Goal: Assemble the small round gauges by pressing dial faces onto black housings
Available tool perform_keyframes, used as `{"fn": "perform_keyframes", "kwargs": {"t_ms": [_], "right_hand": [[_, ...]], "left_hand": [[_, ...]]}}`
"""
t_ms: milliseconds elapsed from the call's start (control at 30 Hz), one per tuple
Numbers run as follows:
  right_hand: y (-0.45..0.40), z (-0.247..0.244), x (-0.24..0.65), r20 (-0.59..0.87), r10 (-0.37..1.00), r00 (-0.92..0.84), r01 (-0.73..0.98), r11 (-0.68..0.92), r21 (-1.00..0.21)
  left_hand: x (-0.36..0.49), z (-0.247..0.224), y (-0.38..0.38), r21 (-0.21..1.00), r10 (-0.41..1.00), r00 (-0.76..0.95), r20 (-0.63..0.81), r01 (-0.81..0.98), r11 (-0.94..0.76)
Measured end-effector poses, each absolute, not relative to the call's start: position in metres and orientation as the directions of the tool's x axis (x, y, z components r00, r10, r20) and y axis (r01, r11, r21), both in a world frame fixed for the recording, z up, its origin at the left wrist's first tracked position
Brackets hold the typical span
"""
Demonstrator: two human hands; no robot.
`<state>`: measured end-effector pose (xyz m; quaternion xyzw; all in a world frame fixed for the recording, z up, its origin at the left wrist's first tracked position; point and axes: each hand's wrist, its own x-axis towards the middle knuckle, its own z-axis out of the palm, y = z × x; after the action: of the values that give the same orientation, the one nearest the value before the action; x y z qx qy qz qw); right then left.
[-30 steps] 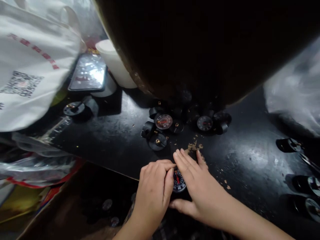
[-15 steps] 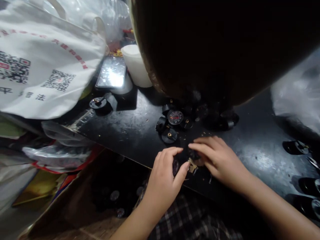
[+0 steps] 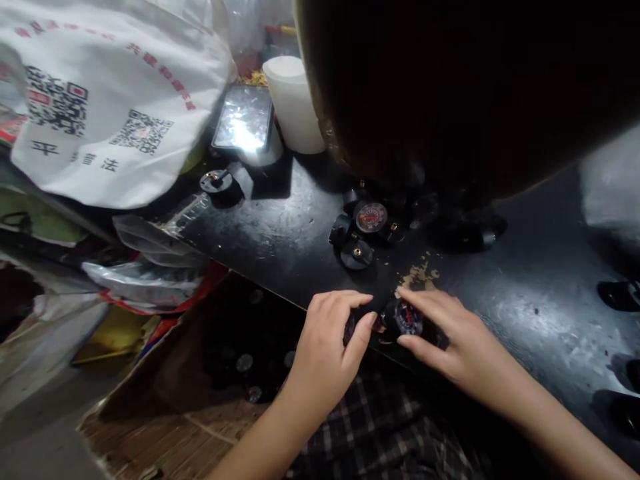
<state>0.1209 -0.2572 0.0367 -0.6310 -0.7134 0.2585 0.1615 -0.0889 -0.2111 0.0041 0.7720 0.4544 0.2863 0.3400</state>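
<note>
My right hand (image 3: 447, 327) curls its thumb and fingers around a small black dial gauge (image 3: 409, 318), whose dark face and red needle point up toward me. Close beside it, my left hand (image 3: 327, 333) has its thumb and fingers closed around a dark rounded piece (image 3: 349, 328), mostly hidden in the palm. Between the two hands is a small gap, just above the table's near edge. Farther back stands a cluster of black gauges; one gauge (image 3: 371, 217) lies face up, and another (image 3: 357, 254) shows its back with a brass fitting.
Tan crumbs (image 3: 419, 275) lie on the black table (image 3: 280, 260). A large dark shape (image 3: 450, 80) overhangs the back. At left are a phone (image 3: 245, 120), a white cylinder (image 3: 295, 107) and a white cloth bag (image 3: 125, 80). Below is a cardboard box (image 3: 165, 427) holding gauges.
My right hand has turned, and the gauge's face with its red needle now shows. Tan crumbs on the table are uncovered. The left hand keeps its grip; the whole view has shifted slightly.
</note>
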Motion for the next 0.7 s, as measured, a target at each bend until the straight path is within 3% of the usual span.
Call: {"fn": "perform_keyframes", "kwargs": {"t_ms": [133, 267, 467, 700], "right_hand": [[-0.259, 0.040, 0.105, -0.003, 0.968, -0.252, 0.885, 0.229, -0.406], [-0.259, 0.028, 0.096, -0.015, 0.962, -0.273, 0.917, 0.256, -0.305], [-0.261, 0.014, 0.090, -0.080, 0.968, -0.238, 0.933, 0.205, -0.296], [-0.264, 0.016, 0.091, -0.076, 0.973, -0.216, 0.925, 0.179, -0.334]], "left_hand": [[-0.079, 0.009, -0.209, 0.785, 0.879, 0.475, 0.050, 0.525, -0.328], [-0.077, 0.012, -0.209, 0.746, 0.856, 0.516, 0.011, 0.566, -0.351], [-0.078, 0.013, -0.209, 0.663, 0.829, 0.558, 0.048, 0.603, -0.444], [-0.078, 0.014, -0.208, 0.716, 0.819, 0.573, 0.001, 0.572, -0.401]]}}
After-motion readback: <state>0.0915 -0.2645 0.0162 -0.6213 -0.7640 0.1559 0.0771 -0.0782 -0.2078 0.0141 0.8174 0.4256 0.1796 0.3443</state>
